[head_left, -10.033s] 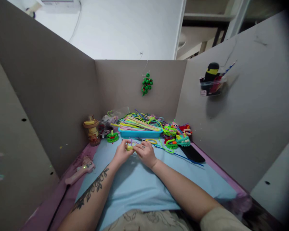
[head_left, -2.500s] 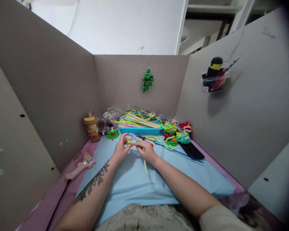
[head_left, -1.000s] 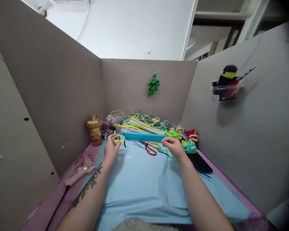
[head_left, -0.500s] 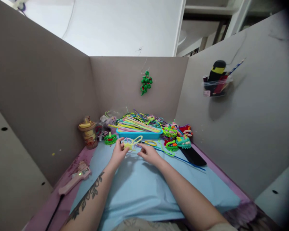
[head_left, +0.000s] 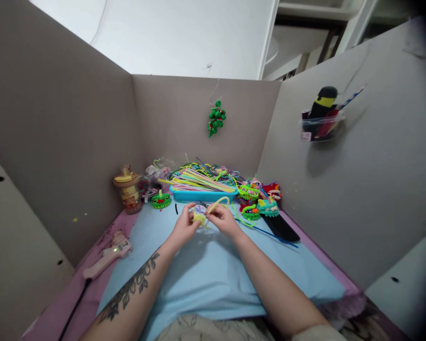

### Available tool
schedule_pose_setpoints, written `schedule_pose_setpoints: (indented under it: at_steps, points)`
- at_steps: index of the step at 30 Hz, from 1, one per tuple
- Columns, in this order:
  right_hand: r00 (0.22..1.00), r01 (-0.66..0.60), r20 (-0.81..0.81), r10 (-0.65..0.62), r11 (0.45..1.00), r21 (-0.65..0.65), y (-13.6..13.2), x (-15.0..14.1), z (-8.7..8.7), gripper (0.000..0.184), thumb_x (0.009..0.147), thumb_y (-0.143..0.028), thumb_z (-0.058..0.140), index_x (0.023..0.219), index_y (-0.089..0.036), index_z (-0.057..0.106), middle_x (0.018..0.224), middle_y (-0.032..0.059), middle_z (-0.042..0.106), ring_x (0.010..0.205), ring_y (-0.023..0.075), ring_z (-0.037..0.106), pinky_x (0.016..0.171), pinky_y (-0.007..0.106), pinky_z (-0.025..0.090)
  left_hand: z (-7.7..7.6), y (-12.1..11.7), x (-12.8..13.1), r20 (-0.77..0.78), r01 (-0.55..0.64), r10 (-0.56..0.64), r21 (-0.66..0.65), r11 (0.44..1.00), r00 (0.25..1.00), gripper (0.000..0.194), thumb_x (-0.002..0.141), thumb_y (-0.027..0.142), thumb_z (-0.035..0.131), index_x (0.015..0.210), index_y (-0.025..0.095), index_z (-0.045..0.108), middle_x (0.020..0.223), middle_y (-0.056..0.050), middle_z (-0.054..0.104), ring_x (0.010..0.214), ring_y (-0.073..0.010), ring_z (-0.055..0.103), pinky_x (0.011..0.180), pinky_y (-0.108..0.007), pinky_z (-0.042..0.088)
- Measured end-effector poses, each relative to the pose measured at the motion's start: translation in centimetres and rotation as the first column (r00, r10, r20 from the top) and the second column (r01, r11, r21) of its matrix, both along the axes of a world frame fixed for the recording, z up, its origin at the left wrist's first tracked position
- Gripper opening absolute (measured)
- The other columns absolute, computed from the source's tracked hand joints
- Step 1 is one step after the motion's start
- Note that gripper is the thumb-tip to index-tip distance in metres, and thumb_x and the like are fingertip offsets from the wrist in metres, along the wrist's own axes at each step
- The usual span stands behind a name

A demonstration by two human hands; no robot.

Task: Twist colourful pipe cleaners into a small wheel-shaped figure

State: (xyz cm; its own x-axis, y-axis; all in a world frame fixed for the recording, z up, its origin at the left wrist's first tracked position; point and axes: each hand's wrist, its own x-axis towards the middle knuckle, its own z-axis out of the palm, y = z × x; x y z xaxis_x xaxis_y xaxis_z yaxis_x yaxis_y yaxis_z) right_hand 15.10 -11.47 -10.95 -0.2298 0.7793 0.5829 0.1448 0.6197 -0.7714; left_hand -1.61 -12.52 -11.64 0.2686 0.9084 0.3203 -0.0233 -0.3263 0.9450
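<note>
My left hand [head_left: 187, 223] pinches a small yellow piece of pipe-cleaner work [head_left: 199, 218], with pale purple strands showing around it. Close beside it, my right hand [head_left: 224, 220] has thumb and fingers closed on a yellow pipe cleaner [head_left: 220, 202] that curves up in a loop and joins the piece. Both hands are above the light blue cloth [head_left: 206, 270]. Behind the fingers lies a dark tool, partly hidden, whose kind I cannot make out.
A blue tray [head_left: 184, 195] heaped with pipe cleaners stands behind my hands. Finished fuzzy figures [head_left: 268, 207] sit at the right by a black strip [head_left: 282, 228]. A pink glue gun [head_left: 106, 259] and a lidded cup [head_left: 128, 192] are at the left. Grey panels enclose the table.
My right hand has moved to the yellow pipe cleaner and closed on it. The left hand with the yellow piece has shifted slightly right, and the loop now leans further right.
</note>
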Motion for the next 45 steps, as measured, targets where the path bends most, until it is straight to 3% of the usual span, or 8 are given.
schedule_pose_setpoints:
  at_steps: [8, 22, 33, 45]
  points:
    - [0.981, -0.046, -0.192, 0.027, 0.994, -0.097, 0.1, 1.0, -0.4, 0.015, 0.073, -0.031, 0.064, 0.079, -0.017, 0.061, 0.083, 0.0027, 0.056, 0.068, 0.0125, 0.054, 0.061, 0.025, 0.046, 0.5, -0.5, 0.7, -0.036, 0.031, -0.031, 0.006, 1.0, 0.999, 0.051, 0.073, 0.018, 0.056, 0.118, 0.017, 0.032, 0.087, -0.004, 0.063, 0.078, -0.0169, 0.061, 0.069, -0.029, 0.047]
    - [0.998, -0.027, -0.05, 0.023, 0.997, -0.066, 0.0, 0.2, 0.4, 0.015, 0.073, -0.031, 0.061, 0.074, -0.016, 0.06, 0.07, 0.001, 0.057, 0.064, 0.0122, 0.052, 0.063, 0.026, 0.044, 0.2, -1.2, -0.4, -0.067, -0.07, 0.073, 0.05, 0.996, 0.995, 0.051, 0.072, 0.024, 0.062, 0.119, 0.019, 0.042, 0.079, -0.002, 0.063, 0.072, -0.018, 0.061, 0.066, -0.03, 0.048]
    - [0.999, -0.017, -0.031, 0.015, 0.998, -0.064, -0.4, 0.5, 0.3, 0.015, 0.073, -0.031, 0.061, 0.075, -0.016, 0.061, 0.073, 0.0017, 0.058, 0.066, 0.0127, 0.053, 0.063, 0.026, 0.045, 0.5, -1.4, 0.0, -0.149, -0.054, 0.072, 0.12, 0.991, 0.986, 0.046, 0.075, 0.023, 0.057, 0.117, 0.017, 0.04, 0.067, 0.004, 0.051, 0.063, -0.013, 0.053, 0.061, -0.025, 0.042]
    - [0.999, -0.028, -0.021, 0.026, 0.997, -0.068, -0.3, 0.4, 0.1, 0.017, 0.072, -0.033, 0.064, 0.073, -0.016, 0.062, 0.074, 0.0024, 0.059, 0.068, 0.0139, 0.055, 0.064, 0.027, 0.046, 0.1, -1.2, -0.4, -0.101, 0.025, -0.019, 0.061, 0.998, 0.995, 0.048, 0.075, 0.022, 0.056, 0.118, 0.018, 0.036, 0.074, 0.001, 0.056, 0.066, -0.0141, 0.056, 0.061, -0.026, 0.043]
